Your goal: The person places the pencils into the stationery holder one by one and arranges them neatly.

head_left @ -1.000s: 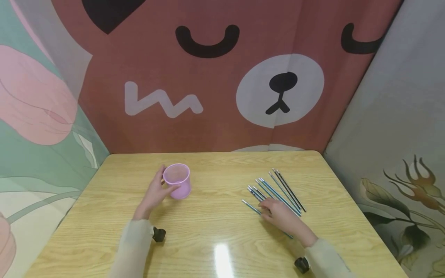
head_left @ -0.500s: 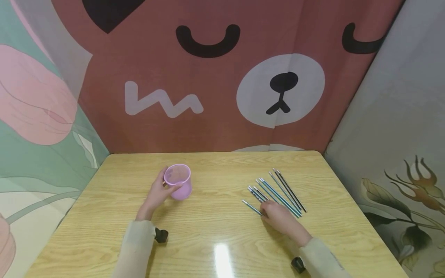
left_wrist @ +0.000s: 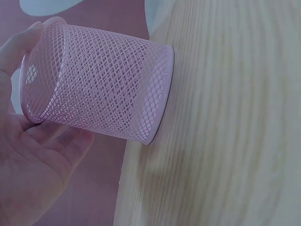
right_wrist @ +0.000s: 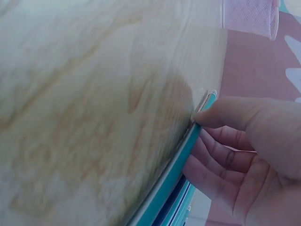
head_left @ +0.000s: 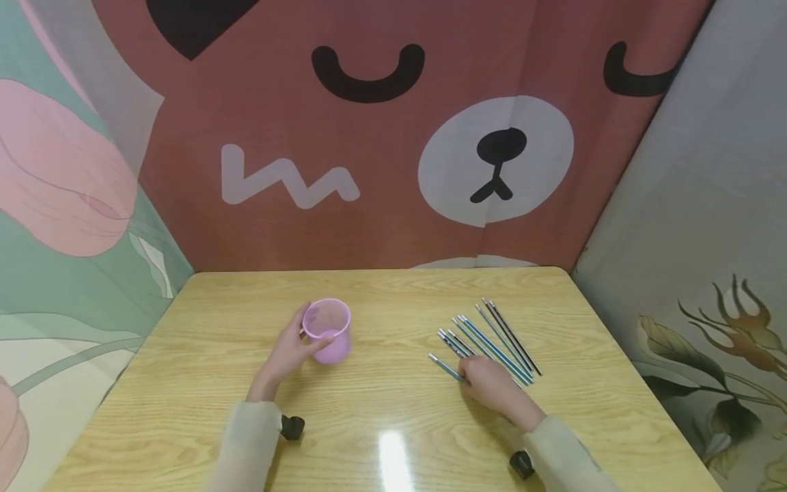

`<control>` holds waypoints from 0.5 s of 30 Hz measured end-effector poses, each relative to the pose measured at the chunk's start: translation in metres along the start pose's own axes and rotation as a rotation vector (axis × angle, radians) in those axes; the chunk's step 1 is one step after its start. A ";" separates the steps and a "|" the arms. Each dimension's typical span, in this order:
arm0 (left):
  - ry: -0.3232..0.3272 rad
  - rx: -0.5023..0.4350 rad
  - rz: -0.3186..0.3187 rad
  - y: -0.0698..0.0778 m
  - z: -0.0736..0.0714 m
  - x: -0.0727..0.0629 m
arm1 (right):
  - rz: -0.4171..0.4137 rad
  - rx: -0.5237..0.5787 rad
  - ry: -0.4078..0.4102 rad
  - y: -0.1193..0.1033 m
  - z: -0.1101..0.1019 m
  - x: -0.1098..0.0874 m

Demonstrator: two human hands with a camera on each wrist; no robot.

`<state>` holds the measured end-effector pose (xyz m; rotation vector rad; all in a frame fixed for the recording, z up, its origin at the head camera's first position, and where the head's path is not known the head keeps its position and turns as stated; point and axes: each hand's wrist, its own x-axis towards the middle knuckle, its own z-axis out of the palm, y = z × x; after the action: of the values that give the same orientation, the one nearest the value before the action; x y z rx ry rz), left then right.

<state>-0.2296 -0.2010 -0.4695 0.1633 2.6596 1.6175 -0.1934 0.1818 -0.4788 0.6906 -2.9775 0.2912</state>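
Toward the left of the table, my left hand [head_left: 287, 354] grips a pink mesh pencil cup [head_left: 335, 347], thumb on the near side and fingers around the far side. The left wrist view shows the cup [left_wrist: 103, 82] with its base on or just at the wood. On the right, my right hand [head_left: 492, 384] pinches a teal pencil [head_left: 444, 366] lying low at the tabletop. In the right wrist view, thumb and fingertips meet on that pencil [right_wrist: 171, 172] near its end. Whether it is lifted at all, I cannot tell.
Several blue, teal and dark pencils [head_left: 495, 342] lie fanned out beyond my right hand, close to it. The wooden table [head_left: 381, 396] ends at a bear-print curtain [head_left: 381, 232] behind. A printed cloth [head_left: 695, 225] hangs at the right side.
My left hand and the cup have moved to the right and slightly nearer. My right hand has shifted slightly left, its fingers closing on the nearest teal pencil.
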 end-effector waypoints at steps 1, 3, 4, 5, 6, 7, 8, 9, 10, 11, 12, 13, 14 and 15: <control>0.001 0.001 0.001 0.001 0.002 -0.001 | 0.007 0.016 -0.010 0.001 0.000 0.000; -0.001 -0.002 0.007 0.003 0.005 -0.002 | 0.022 0.063 -0.035 0.003 -0.001 0.001; -0.001 -0.002 0.014 0.003 0.007 -0.003 | 0.028 0.092 -0.046 0.004 -0.002 0.001; -0.001 -0.006 0.017 0.004 0.008 -0.004 | 0.031 0.120 -0.059 0.005 -0.002 0.001; -0.001 -0.007 0.020 0.004 0.010 -0.005 | 0.029 0.152 -0.066 0.007 -0.003 0.002; -0.002 -0.006 0.024 0.005 0.012 -0.005 | 0.029 0.194 -0.075 0.008 -0.004 0.002; -0.006 -0.005 0.029 0.006 0.013 -0.007 | 0.030 0.242 -0.085 0.010 -0.005 0.003; -0.007 -0.002 0.033 0.007 0.015 -0.008 | 0.029 0.291 -0.090 0.011 -0.006 0.003; -0.009 -0.005 0.037 0.007 0.017 -0.009 | 0.031 0.342 -0.097 0.013 -0.007 0.004; -0.012 -0.010 0.042 0.008 0.019 -0.010 | 0.035 0.379 -0.099 0.014 -0.007 0.005; -0.015 -0.015 0.049 0.009 0.021 -0.011 | 0.037 0.419 -0.098 0.015 -0.008 0.006; -0.017 -0.017 0.054 0.010 0.023 -0.012 | 0.047 0.456 -0.094 0.016 -0.009 0.007; -0.021 -0.019 0.061 0.011 0.025 -0.014 | 0.055 0.484 -0.082 0.017 -0.009 0.007; -0.025 -0.028 0.063 0.012 0.027 -0.015 | 0.064 0.510 -0.068 0.018 -0.010 0.008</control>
<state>-0.2116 -0.1732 -0.4719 0.2678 2.6380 1.6579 -0.2082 0.1962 -0.4709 0.6485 -3.0060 1.0748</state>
